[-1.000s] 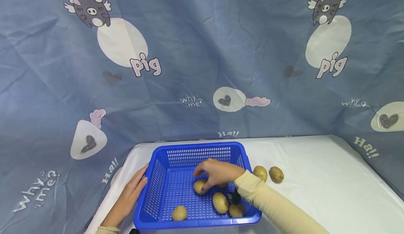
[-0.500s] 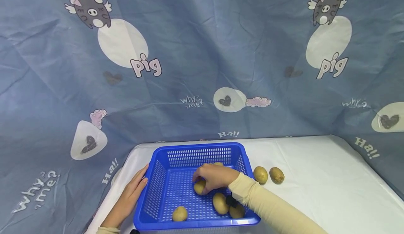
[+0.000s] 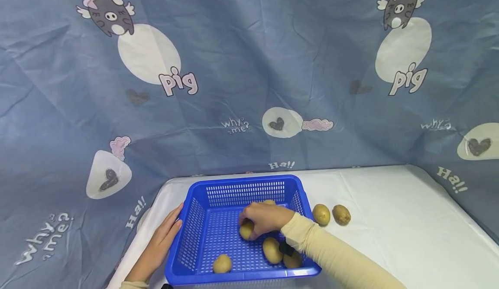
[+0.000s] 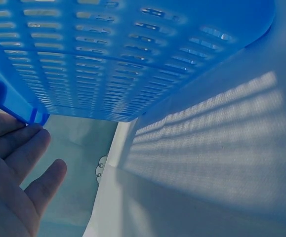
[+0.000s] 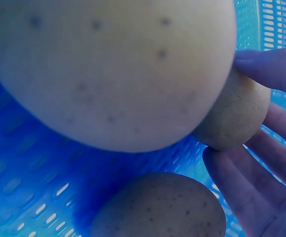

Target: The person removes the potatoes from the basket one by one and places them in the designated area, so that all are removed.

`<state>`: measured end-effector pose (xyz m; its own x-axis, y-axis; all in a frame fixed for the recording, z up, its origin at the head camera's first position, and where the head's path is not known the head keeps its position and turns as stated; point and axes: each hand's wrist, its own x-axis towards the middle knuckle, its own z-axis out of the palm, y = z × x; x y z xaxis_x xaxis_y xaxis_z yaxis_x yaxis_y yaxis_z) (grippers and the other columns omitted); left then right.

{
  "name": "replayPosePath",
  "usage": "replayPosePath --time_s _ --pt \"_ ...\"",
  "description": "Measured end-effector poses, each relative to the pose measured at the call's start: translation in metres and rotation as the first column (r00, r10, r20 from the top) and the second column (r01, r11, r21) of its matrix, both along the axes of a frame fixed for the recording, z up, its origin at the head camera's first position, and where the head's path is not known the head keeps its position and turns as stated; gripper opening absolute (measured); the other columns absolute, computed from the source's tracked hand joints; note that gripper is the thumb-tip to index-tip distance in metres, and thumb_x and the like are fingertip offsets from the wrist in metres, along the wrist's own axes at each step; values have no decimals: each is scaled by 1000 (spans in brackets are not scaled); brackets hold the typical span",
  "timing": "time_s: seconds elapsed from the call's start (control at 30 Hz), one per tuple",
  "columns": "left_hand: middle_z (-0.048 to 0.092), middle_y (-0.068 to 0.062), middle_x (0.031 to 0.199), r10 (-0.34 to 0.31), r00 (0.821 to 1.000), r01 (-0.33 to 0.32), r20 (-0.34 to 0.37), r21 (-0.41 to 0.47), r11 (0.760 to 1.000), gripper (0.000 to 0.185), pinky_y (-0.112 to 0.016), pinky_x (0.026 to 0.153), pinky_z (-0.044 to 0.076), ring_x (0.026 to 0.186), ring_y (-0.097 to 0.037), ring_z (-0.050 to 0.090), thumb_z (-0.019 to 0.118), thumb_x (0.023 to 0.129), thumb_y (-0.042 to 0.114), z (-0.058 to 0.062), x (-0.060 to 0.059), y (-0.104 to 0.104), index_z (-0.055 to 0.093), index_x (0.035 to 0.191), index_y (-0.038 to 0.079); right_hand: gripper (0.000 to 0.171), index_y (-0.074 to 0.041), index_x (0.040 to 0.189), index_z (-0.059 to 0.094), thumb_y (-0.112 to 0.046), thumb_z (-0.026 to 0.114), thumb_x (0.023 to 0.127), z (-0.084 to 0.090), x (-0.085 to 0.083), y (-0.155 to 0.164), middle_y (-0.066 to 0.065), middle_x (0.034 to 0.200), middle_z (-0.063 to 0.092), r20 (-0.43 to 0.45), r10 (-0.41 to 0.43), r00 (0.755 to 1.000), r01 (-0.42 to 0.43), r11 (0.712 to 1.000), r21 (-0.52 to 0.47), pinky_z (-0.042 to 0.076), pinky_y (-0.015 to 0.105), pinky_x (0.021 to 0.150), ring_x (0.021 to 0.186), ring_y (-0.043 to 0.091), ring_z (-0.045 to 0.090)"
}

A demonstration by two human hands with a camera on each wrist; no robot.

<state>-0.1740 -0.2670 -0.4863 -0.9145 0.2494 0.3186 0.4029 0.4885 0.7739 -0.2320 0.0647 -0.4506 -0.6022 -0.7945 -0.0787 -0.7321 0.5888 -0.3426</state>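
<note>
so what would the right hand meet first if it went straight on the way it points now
The right hand holds a tan, rounded potato; past that, it would probably first meet the perforated floor of the blue plastic basket, since it seems to angle down, though depth is unclear.

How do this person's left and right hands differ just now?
The left hand touches the basket's outer rim; the right hand reaches inside. The left hand's fingers are fairly straight, while the right hand's curl round a potato. Both hands are bare, with cream sleeves.
</note>
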Motion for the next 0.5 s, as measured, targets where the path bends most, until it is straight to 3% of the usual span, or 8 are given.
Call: replayPosePath --time_s 0.3,0.5 --pt "37 -23 164 9 1000 -8 1 -12 1000 50 5 107 20 143 17 29 39 113 20 -1 0 0 36 161 8 39 -16 113 78 -22 91 77 -2 -2 -1 -9 105 77 -7 14 1000 -14 1000 8 52 14 82 88 -1 63" --pt "38 -24 163 4 1000 -4 0 -11 1000 50 5 107 20 141 20 28 39 113 20 0 0 0 35 161 8 39 -17 113 78 -22 91 76 -2 -3 -1 -10 103 76 -14 24 1000 -24 1000 7 51 13 80 86 -2 61"
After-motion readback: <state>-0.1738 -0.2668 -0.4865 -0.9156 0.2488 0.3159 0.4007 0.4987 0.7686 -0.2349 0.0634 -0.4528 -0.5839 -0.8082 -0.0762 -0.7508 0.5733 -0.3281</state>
